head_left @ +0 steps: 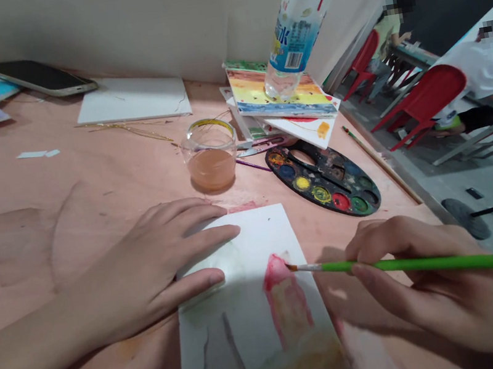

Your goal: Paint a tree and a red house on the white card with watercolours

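Head view: right hand is pinching a slim green-handled paintbrush, tip meeting pink paint on a white rectangular sheet near the right edge of the table; left hand, fingers loosely spread, is bracing the sheet; light strokes should suit.

Pale wall behind pinkish tabletop, red chairs on grey floor, dark panel beyond

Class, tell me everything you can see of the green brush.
The brush has a long, smooth green handle, a pale metallic ferrule and a small dark tip. It lies nearly level, its far end cut off at the picture's right edge. The right hand grips it near the ferrule; the tip appears to touch the pink paint on the paper.
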{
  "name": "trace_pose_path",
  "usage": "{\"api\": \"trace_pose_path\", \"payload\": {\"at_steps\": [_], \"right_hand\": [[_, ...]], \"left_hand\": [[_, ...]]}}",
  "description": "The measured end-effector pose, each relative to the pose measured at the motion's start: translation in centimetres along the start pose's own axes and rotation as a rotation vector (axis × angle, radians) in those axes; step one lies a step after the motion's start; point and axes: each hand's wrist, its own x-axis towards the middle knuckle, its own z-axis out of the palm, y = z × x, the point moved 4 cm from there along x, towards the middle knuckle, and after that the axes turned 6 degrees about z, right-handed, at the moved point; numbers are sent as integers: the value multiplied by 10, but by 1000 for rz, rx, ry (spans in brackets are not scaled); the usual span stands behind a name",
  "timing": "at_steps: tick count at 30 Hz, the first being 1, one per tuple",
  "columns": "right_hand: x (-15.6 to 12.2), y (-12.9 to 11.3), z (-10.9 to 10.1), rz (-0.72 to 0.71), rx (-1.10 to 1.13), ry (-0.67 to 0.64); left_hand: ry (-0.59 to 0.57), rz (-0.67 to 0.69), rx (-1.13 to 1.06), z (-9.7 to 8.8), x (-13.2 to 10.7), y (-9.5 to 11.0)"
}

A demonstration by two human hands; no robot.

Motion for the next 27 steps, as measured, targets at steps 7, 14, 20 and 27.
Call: {"api": "trace_pose_path", "payload": {"at_steps": [7,14,20,27], "right_hand": [[-9,8,0,-7,-29,-40],[-11,9,-3,-17,-24,-12],[-8,9,1,-13,-22,-28],[-8,9,0,-12,-15,-60]], "left_hand": [[-69,-57,-21,-7,6,4],[-11,-7,-4,-5,4,2],[-21,-3,19,-8,8,5],[-18,1,7,-8,7,6]]}}
